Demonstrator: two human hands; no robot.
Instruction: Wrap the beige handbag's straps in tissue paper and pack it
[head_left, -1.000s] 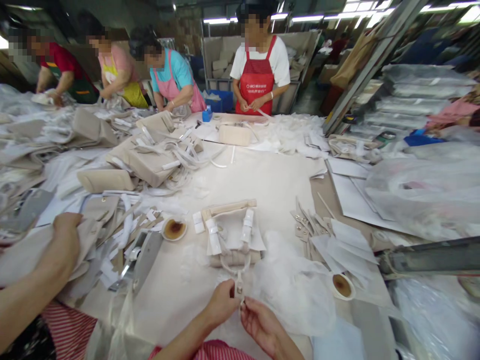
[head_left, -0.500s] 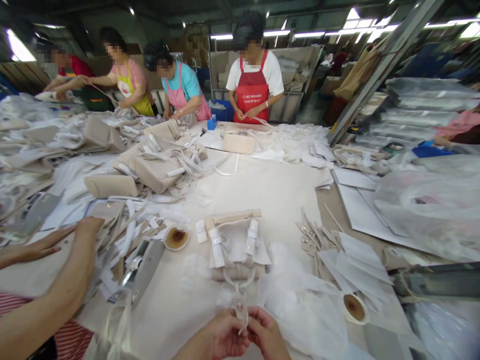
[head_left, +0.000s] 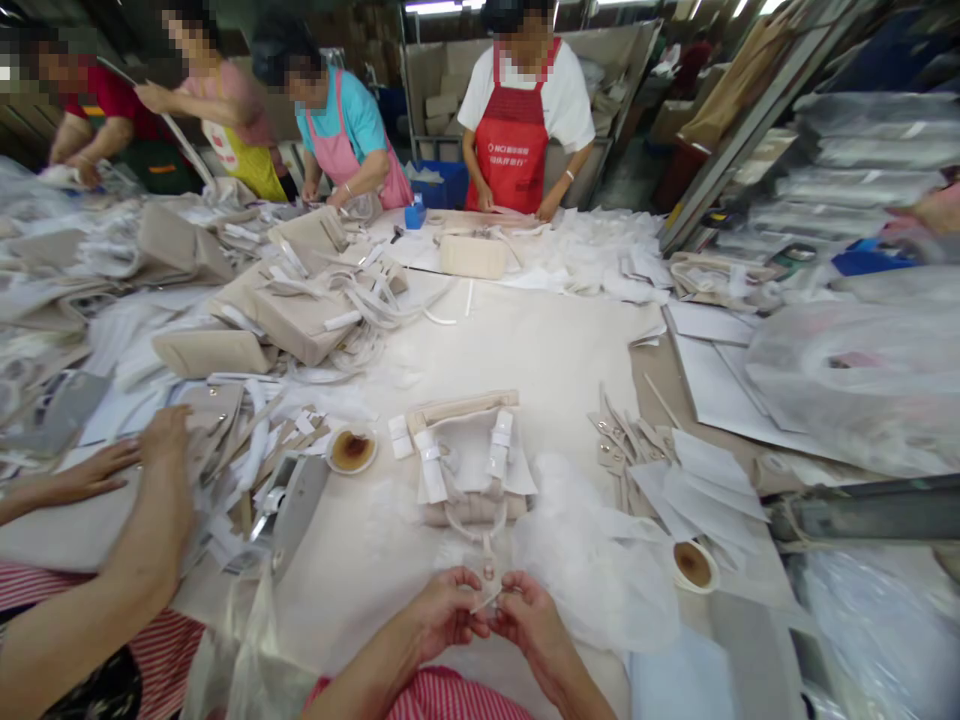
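Note:
A beige handbag (head_left: 469, 508) lies on the table in front of me, with white wrapping on its strap ends. Its handle (head_left: 501, 522) points toward me, and a beige leather tag (head_left: 489, 572) with a metal stud hangs from the handle's near end. My left hand (head_left: 448, 612) pinches the tag's lower left edge. On the other side, the fingers of my right hand (head_left: 528, 612) are closed on the tag's right edge. Both hands are just in front of the bag. The fingertips partly hide the tag's lower end.
Dishes of brown liquid stand left (head_left: 352, 451) and right (head_left: 694, 566). Several leather tags (head_left: 615, 445) lie right, beside white sheets (head_left: 712, 480). Crumpled white wrapping (head_left: 592, 570) lies beside the bag. A co-worker's arms (head_left: 161, 500) reach in from the left; bag parts (head_left: 277, 310) are heaped beyond.
My hands have drawn apart a little, and the tag between them is more spread out. The view has tilted downward. The co-worker opposite has lowered their hands to the table.

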